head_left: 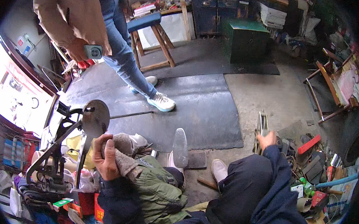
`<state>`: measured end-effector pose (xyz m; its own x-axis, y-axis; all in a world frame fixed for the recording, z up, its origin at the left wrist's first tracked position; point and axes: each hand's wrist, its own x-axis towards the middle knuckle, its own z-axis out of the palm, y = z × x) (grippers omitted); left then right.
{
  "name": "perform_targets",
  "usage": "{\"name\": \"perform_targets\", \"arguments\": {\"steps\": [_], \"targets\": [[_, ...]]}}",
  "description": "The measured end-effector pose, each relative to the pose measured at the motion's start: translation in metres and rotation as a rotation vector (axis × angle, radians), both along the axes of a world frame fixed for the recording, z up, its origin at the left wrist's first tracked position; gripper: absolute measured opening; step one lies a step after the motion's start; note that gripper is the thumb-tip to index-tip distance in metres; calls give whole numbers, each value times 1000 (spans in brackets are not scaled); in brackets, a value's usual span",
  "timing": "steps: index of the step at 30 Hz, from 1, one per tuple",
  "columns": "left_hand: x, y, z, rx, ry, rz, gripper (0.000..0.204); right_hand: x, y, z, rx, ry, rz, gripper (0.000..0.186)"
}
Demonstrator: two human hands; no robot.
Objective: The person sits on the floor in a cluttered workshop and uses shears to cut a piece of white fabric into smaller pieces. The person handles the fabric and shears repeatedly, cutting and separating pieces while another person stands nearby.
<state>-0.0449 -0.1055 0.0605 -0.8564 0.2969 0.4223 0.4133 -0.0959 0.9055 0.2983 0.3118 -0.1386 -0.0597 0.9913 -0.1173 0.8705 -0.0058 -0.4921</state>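
My left hand [107, 157] is closed, thumb up, at the edge of a fuzzy grey-brown piece [126, 157], which looks like the fleecy lining of a shoe or boot; its full shape is hidden. A green quilted cloth or garment [158, 188] lies over my left leg below it. Out to the right, my right hand [266, 140] is closed around the near end of a metal tool [263, 122] with two long parallel bars; its exact kind is unclear. Between my feet stands a grey sole-shaped plate [180, 148], like a cobbler's shoe last.
A cast-iron sewing machine with a round wheel [95, 120] stands close on my left. Tools and scraps pile up around a red block [309, 144] at right. Ahead, a person in jeans [127, 57] holds a phone [93, 51] near a wooden stool [146, 23]. A green box [246, 41] stands farther back.
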Motion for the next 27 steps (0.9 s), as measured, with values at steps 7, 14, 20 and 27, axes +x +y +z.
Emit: {"name": "perform_targets", "arguments": {"steps": [7, 14, 20, 27], "targets": [[-2, 13, 1, -205, 167, -15, 21, 55, -63, -137, -322, -238, -200, 95], [-5, 33, -8, -165, -48, -2, 23, 51, -84, -161, -300, -19, -225, 72], [-7, 29, -8, -400, 39, -169, 21, 39, -50, -170, -184, 18, -216, 68], [-16, 12, -16, -457, -5, -60, 28, 36, 4, -192, -39, 32, -267, 59]]}}
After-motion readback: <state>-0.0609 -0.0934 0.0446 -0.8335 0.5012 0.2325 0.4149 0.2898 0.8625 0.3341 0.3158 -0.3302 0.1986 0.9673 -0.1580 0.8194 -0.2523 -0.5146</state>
